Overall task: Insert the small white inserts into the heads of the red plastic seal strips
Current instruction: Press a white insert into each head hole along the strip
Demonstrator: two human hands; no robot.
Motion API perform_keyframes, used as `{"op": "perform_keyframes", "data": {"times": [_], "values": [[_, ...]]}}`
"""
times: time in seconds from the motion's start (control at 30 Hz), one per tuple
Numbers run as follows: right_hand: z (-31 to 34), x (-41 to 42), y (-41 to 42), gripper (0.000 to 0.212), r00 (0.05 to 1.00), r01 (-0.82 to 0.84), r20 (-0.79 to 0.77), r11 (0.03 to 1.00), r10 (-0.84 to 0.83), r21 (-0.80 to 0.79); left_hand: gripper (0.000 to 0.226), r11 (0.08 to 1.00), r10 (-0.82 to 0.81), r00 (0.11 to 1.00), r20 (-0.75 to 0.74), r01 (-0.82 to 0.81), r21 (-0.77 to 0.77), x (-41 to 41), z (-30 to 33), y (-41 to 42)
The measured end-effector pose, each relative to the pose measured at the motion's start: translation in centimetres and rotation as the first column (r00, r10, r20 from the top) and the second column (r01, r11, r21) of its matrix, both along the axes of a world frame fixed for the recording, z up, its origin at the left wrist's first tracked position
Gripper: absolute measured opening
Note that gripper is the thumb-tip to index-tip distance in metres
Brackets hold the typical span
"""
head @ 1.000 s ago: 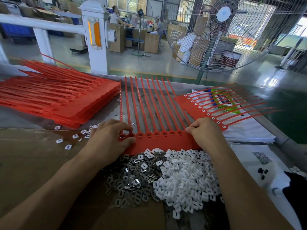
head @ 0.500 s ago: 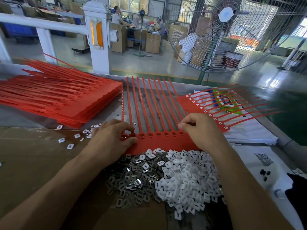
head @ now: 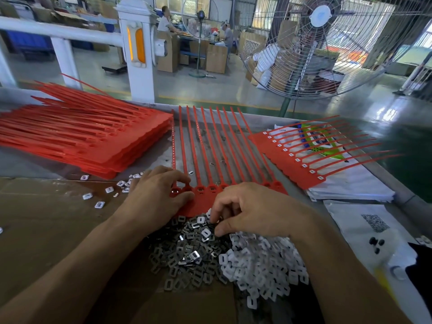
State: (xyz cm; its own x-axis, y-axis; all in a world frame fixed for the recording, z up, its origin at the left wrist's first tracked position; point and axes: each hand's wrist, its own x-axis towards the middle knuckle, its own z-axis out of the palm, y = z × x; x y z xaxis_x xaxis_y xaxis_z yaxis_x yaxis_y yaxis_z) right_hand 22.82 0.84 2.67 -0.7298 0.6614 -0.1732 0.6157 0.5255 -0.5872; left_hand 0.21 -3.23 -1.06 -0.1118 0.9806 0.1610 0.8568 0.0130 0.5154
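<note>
A red sheet of joined seal strips [head: 201,203] lies in front of me, tails pointing away. My left hand [head: 154,197] pinches its left end, thumb on the flat band and fingers over the first heads. My right hand [head: 257,211] hovers curled over the near edge of the sheet, fingertips dipped into the mixed pile. I cannot tell whether they hold a piece. White inserts [head: 261,260] form the right part of the pile and grey metal clips [head: 187,258] the left part.
A thick stack of red strip sheets [head: 93,146] lies at the left. Another sheet with white inserts in its heads [head: 292,160] rests on printed bags [head: 350,183] at the right. Loose inserts [head: 100,204] dot the cardboard [head: 46,218]. A large fan [head: 318,43] stands beyond the table.
My right hand left the right end of the sheet and moved down and left to the pile of clips and inserts. My left hand stays on the left end.
</note>
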Motion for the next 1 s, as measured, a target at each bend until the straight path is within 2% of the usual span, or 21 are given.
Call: {"op": "perform_keyframes", "data": {"times": [0.13,0.37,0.7,0.83,1.0], "values": [[0.0,-0.2,-0.1,0.006,1.000,-0.018,0.016,0.999,0.017,0.027,0.035,1.000,-0.001,1.000,0.006,0.001,0.001,0.0,0.0,0.0],[-0.3,-0.1,-0.1,0.005,1.000,0.007,0.011,0.999,-0.007,0.031,0.035,1.000,-0.004,1.000,0.000,0.004,0.002,-0.1,-0.1,0.0],[-0.6,0.0,0.1,0.009,0.987,0.064,-0.144,0.998,-0.063,0.000,0.035,1.000,-0.010,1.000,0.013,0.010,0.000,-0.1,0.0,0.0],[-0.8,-0.2,0.4,0.008,0.974,0.126,-0.198,0.989,-0.110,0.073,0.035,1.000,-0.010,1.000,0.016,0.010,-0.001,-0.1,0.0,0.0],[-1.1,0.0,0.7,0.012,0.950,0.210,-0.249,0.975,-0.186,0.073,0.036,1.000,-0.008,1.000,0.010,0.008,-0.010,0.0,0.0,0.0]]}}
